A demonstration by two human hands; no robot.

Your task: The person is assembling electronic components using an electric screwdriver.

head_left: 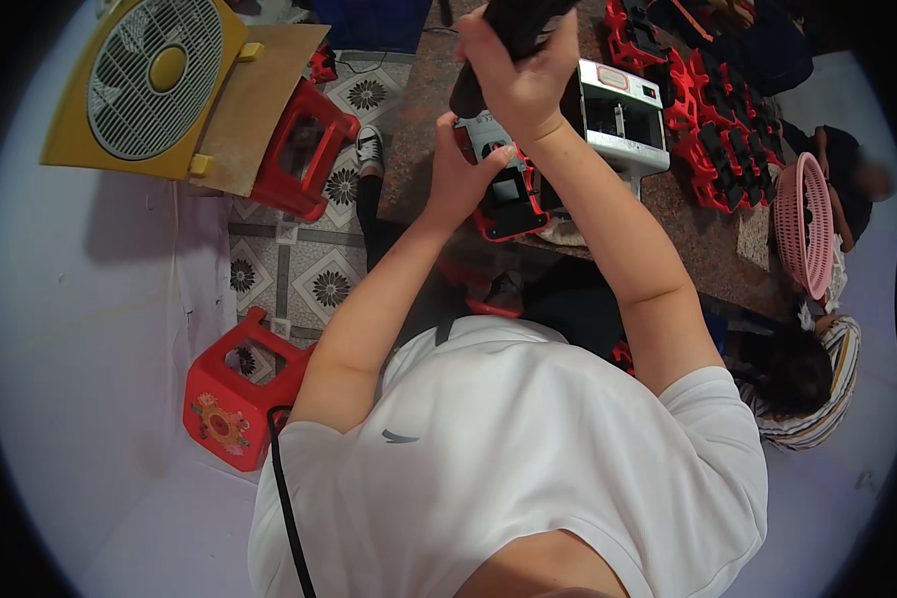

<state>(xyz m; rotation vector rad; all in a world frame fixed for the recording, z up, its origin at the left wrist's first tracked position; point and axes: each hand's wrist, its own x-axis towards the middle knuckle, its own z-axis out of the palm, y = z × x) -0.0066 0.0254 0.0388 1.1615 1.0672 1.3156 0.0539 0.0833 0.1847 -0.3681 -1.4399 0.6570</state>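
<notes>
My right hand is wrapped round a black handheld tool that looks like a power drill. The tool's lower end comes down near my left hand, and its tip is hidden. With thumb and fingers apart around its sides, my left hand grips a red-and-black frame on the stone-topped table. A grey panel lies at the frame's far end, partly covered by my hands. Just right of my right wrist stands a white boxy machine with a small display.
Several red-and-black frames stand in rows at the table's right. Beyond them are a pink basket and a person in a striped top. To the left are a yellow box fan, a red stool and another red stool.
</notes>
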